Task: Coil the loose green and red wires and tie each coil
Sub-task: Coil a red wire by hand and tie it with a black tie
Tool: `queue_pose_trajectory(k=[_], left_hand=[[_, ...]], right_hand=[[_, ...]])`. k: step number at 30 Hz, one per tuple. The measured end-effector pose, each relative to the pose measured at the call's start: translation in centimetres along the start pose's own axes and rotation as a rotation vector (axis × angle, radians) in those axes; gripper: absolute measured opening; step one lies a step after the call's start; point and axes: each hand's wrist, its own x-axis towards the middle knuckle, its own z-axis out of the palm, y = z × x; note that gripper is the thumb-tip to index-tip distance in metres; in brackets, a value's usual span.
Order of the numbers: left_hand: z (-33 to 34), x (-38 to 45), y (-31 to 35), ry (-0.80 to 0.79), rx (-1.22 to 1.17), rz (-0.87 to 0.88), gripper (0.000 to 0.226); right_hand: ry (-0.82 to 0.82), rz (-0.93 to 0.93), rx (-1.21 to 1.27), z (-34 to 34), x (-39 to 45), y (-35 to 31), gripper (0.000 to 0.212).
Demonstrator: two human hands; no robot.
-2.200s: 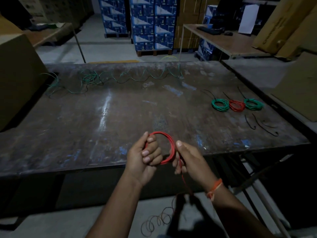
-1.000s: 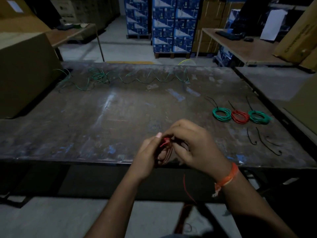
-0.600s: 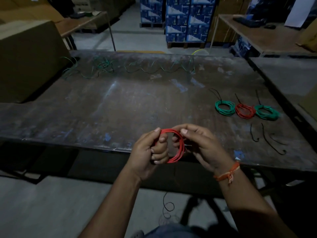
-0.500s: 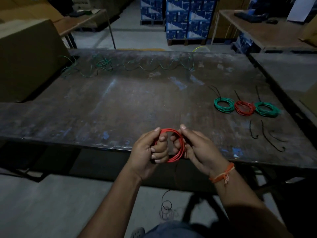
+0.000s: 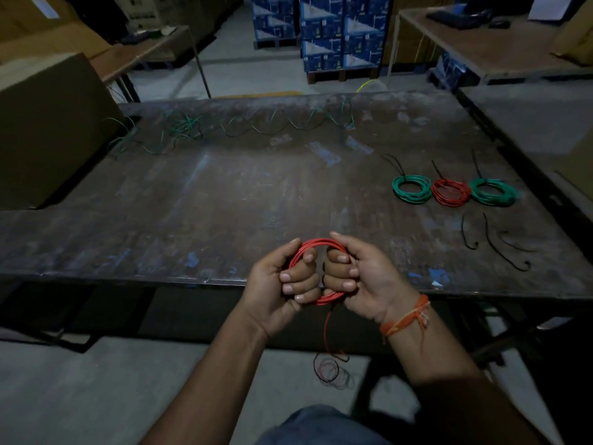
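Note:
I hold a red wire coil over the near edge of the dark worktable. My left hand grips its left side and my right hand grips its right side, fingers curled through the ring. A loose red tail hangs from the coil down to small loops near the floor. A long loose green wire lies tangled along the table's far edge. Three tied coils sit at the right: green coil, red tied coil, second green coil.
Several black ties lie on the table in front of the tied coils. A large cardboard box stands at the table's left end. Blue stacked cartons and another desk are beyond the table.
My right hand has gone from pinching the coil's top to gripping its right side with fingers through the ring. The hanging red tail has grown shorter since the earliest frame.

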Motion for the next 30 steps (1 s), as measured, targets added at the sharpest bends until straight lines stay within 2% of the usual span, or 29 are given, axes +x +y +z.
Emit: queue_pose_trajectory(k=[8, 12, 17, 19, 21, 23, 26, 30], left_hand=[[-0.2, 0.0, 1.5, -0.046, 0.064, -0.044, 0.042], [-0.4, -0.2, 2.4, -0.016, 0.054, -0.032, 0.038], [-2.1, -0.8, 4.2, 0.054, -0.086, 0.034, 0.034], [-3.2, -1.1, 5.2, 0.086, -0.136, 0.082, 0.03], [-4.2, -1.3, 6.5, 0.113, -0.165, 0.131, 0.029], [-5.2, -1.6, 7.6, 0.141, -0.187, 0.187, 0.032], [-6.6, -2.0, 9.0, 0.173, -0.226, 0.281, 0.03], [-7.3, -1.9, 9.6, 0.205, -0.229, 0.34, 0.029]], right_hand=[[0.167, -0.141, -0.018, 1.4, 1.1, 1.1, 0.055], [0.168, -0.271, -0.106, 2.1, 1.9, 1.8, 0.05], [0.159, -0.472, -0.491, 1.9, 1.6, 3.1, 0.03], [0.126, -0.477, -0.66, 0.4, 1.3, 3.4, 0.02], [0.113, -0.443, -0.727, -1.6, 0.8, 3.5, 0.022], [0.156, -0.435, -0.795, -3.3, 0.3, 3.5, 0.028], [0.271, -0.479, -0.924, -5.1, -0.7, 3.2, 0.019], [0.359, -0.687, -1.066, -5.2, -2.0, 2.4, 0.021]])
